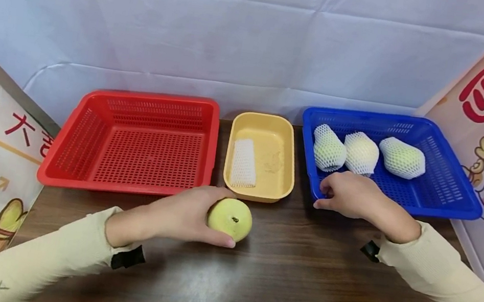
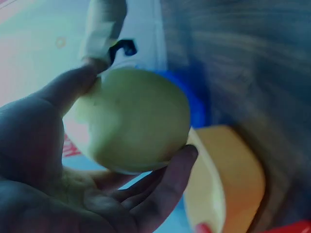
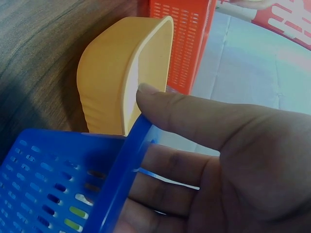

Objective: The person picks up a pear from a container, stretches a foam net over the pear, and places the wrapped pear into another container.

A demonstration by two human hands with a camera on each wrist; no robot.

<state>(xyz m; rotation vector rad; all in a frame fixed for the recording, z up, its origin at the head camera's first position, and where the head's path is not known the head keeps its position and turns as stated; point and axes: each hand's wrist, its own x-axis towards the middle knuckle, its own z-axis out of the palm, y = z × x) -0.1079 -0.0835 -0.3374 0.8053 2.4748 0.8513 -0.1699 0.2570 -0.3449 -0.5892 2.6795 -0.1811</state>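
In the head view my left hand (image 1: pixel 186 215) holds a bare yellow-green pear (image 1: pixel 234 219) above the table, in front of the tan tray. The left wrist view shows thumb and fingers around the pear (image 2: pixel 133 119), with the far side hidden. My right hand (image 1: pixel 352 195) is at the near left corner of the blue basket (image 1: pixel 454 196). Its loosely bent fingers are partly hidden behind the rim in the right wrist view, its thumb (image 3: pixel 184 114) apart from them. Several pears in white foam nets lie in this basket, the middle pear (image 1: pixel 361 153) nearest that hand.
A tan tray (image 1: pixel 275 181) between the baskets has a loose white foam net (image 1: pixel 244 163) in it. At the left stands a red basket (image 1: pixel 152 159). The dark wooden table (image 1: pixel 274 284) extends in front; a white cloth (image 1: pixel 194 31) hangs behind.
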